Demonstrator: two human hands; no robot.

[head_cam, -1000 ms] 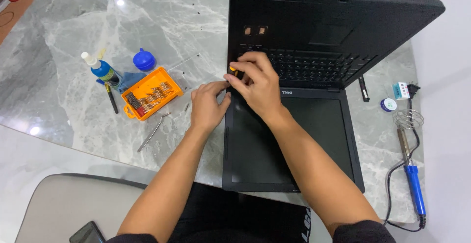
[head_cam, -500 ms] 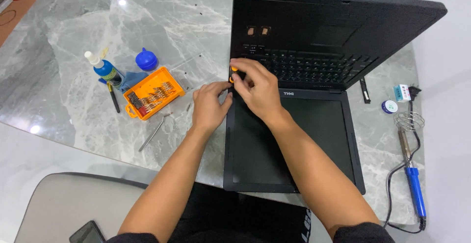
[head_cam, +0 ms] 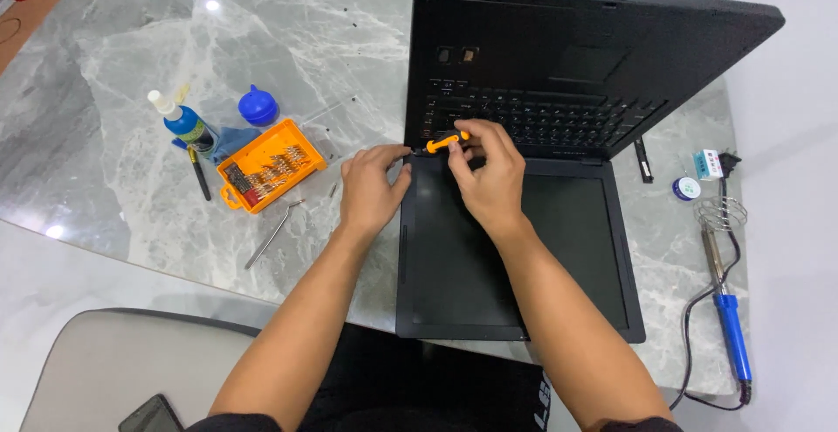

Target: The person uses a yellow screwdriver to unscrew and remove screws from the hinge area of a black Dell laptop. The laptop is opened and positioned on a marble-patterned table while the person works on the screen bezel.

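A black laptop (head_cam: 524,249) lies open on a grey marble table (head_cam: 131,74), its screen half flat toward me and its keyboard half tilted up at the back. My right hand (head_cam: 489,170) grips a small orange-handled screwdriver (head_cam: 443,142), whose tip points left at the laptop's left hinge corner. My left hand (head_cam: 371,189) rests on the laptop's left edge beside that hinge, fingers curled against the corner. Whether its fingers pinch anything is hidden.
Left of the laptop lie an orange bit case (head_cam: 269,164), a blue bottle with a white nozzle (head_cam: 185,121), a blue cap (head_cam: 258,106), a black pen-like tool (head_cam: 200,174) and metal tweezers (head_cam: 272,234). A blue-handled soldering iron (head_cam: 729,310) with its cord lies right.
The screwdriver now lies more sideways in my right hand, its orange handle showing. Both hands stay at the left hinge corner.
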